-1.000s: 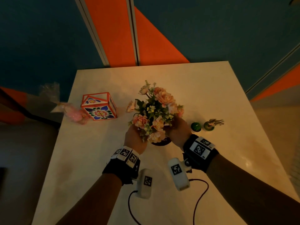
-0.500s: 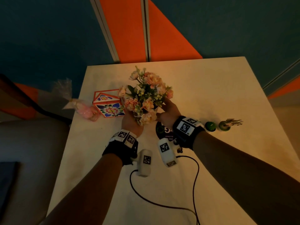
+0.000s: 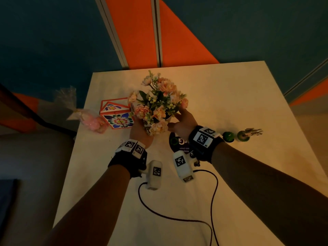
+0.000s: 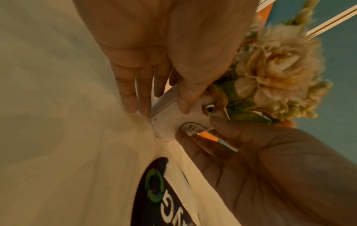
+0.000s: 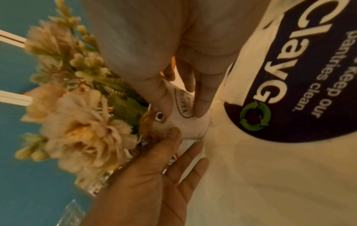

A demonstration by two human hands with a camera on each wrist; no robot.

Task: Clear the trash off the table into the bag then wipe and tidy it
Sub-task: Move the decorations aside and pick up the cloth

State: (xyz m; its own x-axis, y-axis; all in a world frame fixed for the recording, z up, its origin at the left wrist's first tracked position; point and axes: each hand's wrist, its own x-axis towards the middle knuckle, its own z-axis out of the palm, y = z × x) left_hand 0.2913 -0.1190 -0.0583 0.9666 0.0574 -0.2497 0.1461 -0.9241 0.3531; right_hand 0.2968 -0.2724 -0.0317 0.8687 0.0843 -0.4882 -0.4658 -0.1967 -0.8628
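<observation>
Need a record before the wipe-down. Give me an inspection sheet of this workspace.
Surface: pale table, with a round dark sticker printed on it.
Job's things: flower pot, base on the table; no bag or cloth seen.
Clutter: patterned box, pink wrapped bundle, two small green figurines.
Hands: left hand and right hand hold the pot from either side.
Cables: black cable trails across the table.
Surroundings: teal and orange wall.

I read this as a pantry or break room — teal-and-orange wall panels (image 3: 71,41), a table (image 3: 230,103) sticker (image 5: 301,76) reading "pantries clean."
</observation>
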